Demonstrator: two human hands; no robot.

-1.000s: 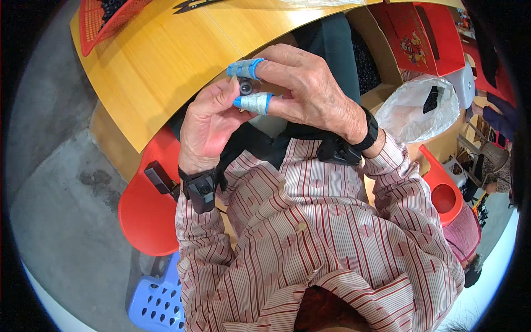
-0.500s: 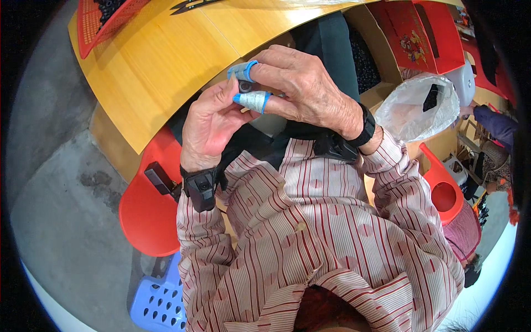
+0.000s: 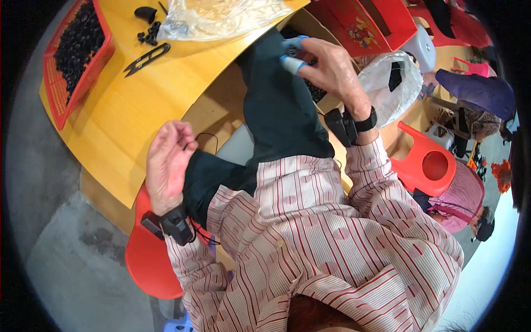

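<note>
Black parts [image 3: 77, 51] heap the red basket [image 3: 95, 65]; the left hand [image 3: 167, 166] is loosely curled, apparently empty. The right hand [image 3: 332, 66], fingers bent by the cardboard box [image 3: 327, 104], may grip something, I can't tell; dark parts there [image 3: 315, 92] suggest work left.

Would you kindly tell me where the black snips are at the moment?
In the head view, the black snips lie at upper left on the yellow table, just right of the red basket and below the clear plastic bag's left end.

The left hand [image 3: 167, 163] curls loosely; the right hand [image 3: 327, 67] extends farther forward, thumb [image 3: 292, 65] and forefinger [image 3: 295, 42] apart.
</note>
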